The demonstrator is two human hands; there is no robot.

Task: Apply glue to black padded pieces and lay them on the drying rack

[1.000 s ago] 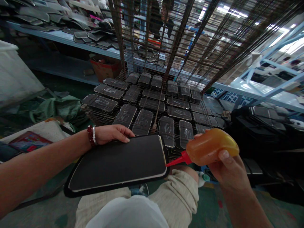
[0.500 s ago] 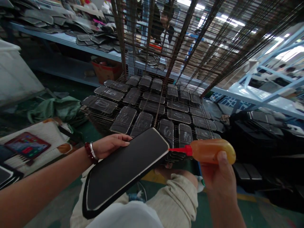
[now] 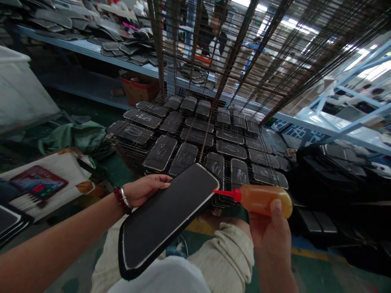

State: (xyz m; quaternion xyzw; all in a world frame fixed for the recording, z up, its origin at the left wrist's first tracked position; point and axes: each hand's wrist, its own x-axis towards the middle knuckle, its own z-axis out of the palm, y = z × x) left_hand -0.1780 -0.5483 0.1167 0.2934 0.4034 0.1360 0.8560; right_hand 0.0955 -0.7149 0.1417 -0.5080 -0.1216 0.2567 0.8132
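Observation:
My left hand (image 3: 148, 189) grips the upper left edge of a black padded panel (image 3: 166, 219), its thumb on top and its other fingers partly hidden. The panel is long with rounded corners, and a pale line runs just inside its rim. It lies tilted above my lap. My right hand (image 3: 271, 224) is wrapped round a glue bottle (image 3: 264, 200) filled with amber liquid. Held nearly level, the bottle points its red nozzle (image 3: 226, 193) left, and the tip meets the pale line near the panel's far right corner.
A wire rack (image 3: 210, 122) ahead carries several black panels, with more wire shelves raised above. On the left are a phone (image 3: 39, 182) on a pale seat and stacked panels (image 3: 12, 223). A blue bench (image 3: 88, 51) stands behind; black pieces (image 3: 330, 179) are piled right.
The right hand and bottle have moved left and slightly down, with the nozzle tip shifting a little along the panel's corner. The panel's near end has swung right.

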